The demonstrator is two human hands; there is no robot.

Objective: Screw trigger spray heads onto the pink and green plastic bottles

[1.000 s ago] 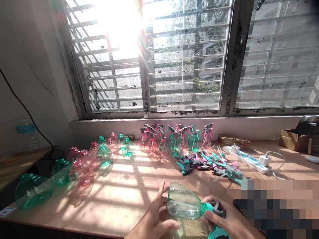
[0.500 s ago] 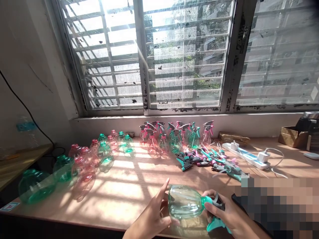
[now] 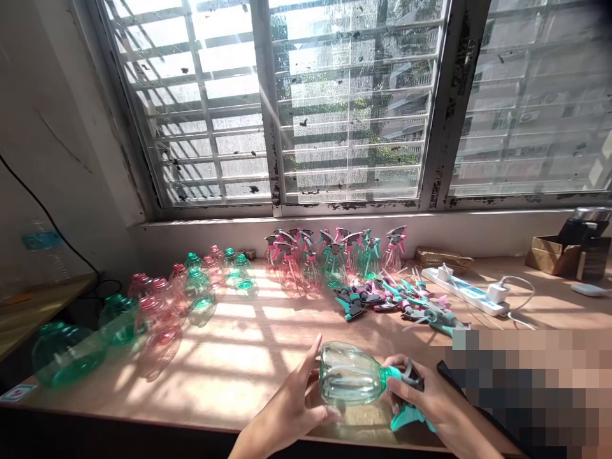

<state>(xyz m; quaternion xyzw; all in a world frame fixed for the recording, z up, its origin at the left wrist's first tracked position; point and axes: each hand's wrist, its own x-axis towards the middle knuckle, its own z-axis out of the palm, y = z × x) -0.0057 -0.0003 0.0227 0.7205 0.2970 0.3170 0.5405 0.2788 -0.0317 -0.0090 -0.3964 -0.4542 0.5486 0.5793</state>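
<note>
A clear green spray bottle [image 3: 351, 376] lies tilted on its side above the front of the table, its base to the left. My right hand [image 3: 421, 389] is closed round its neck and teal-and-grey trigger head [image 3: 406, 408], thumb on the collar. At the bottle's base is my left hand [image 3: 294, 395], fingers and thumb spread apart around it. Some of its fingers are hidden behind the base, so contact is hard to make out. Beyond the hands lies a pile of loose trigger heads [image 3: 392, 299] in teal, pink and grey.
Open pink bottles [image 3: 162, 325] and green bottles [image 3: 67, 354] stand on the left of the table [image 3: 229, 389]. Spray bottles with heads fitted [image 3: 310, 271] line the window wall. To the right are a power strip [image 3: 466, 292] and a cardboard box [image 3: 549, 258].
The bottle's base has tipped slightly upward. My left thumb has come a little away from beneath it, while my right hand keeps its grip at the neck. The view has shifted slightly.
</note>
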